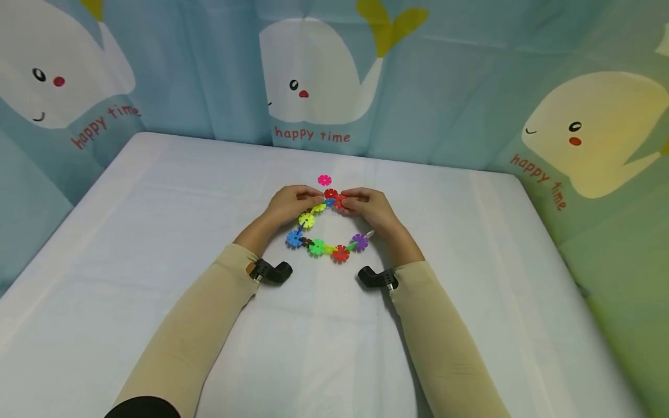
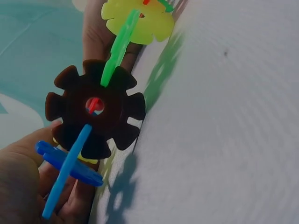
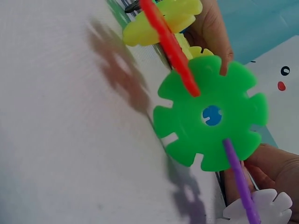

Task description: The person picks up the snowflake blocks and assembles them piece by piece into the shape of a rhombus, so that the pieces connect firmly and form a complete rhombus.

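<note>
A chain of notched plastic flower discs, joined edge to edge, curves between my hands in the head view. My left hand (image 1: 291, 203) pinches its upper left end near a small blue disc (image 1: 328, 202). Facing it, my right hand (image 1: 372, 208) pinches a red disc (image 1: 340, 202) close to another red disc (image 1: 331, 193). The chain sags past a yellow disc (image 1: 306, 220), a blue disc (image 1: 294, 238) and a purple disc (image 1: 359, 242) to a white disc (image 3: 275, 207). A brown disc (image 2: 70, 109) fills the left wrist view; a green disc (image 3: 187, 116) fills the right.
A loose pink disc (image 1: 324, 180) lies on the white table (image 1: 470, 261) just beyond my fingers. Behind the table hangs a blue curtain (image 1: 449, 104) printed with whales. Black wrist mounts (image 1: 272, 271) stick out from both beige sleeves.
</note>
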Tool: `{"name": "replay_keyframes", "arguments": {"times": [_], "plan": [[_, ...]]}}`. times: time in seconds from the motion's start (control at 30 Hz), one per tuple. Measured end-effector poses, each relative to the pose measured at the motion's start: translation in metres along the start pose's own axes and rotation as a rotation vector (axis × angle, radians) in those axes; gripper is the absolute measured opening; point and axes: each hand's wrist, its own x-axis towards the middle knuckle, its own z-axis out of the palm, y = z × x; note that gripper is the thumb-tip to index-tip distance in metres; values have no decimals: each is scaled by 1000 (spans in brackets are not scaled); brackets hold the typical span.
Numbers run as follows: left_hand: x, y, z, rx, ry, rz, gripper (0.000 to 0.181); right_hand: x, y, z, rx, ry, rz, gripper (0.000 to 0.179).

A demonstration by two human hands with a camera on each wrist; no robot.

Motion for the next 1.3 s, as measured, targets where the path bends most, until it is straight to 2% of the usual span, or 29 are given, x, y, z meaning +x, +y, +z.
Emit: {"name": "replay_keyframes", "arguments": {"times": [0.27, 0.57, 0.73, 1.1, 1.3], "plan": [[-2, 0, 0, -59, 3, -1, 39, 1, 2, 5, 40, -45, -17, 36], [-1, -3, 0, -131, -5, 19, 35, 2, 2, 5, 74, -50, -14, 34], [-2, -2, -1, -143, -6, 22, 34, 2, 2, 6, 85, -49, -17, 34], [-1, 2, 0, -180, -45, -3, 36, 2, 1, 2, 91, -39, -12, 35], [-2, 3, 1, -216, -57, -53, 35, 1, 3, 3, 97, -34, -9, 35]]}}
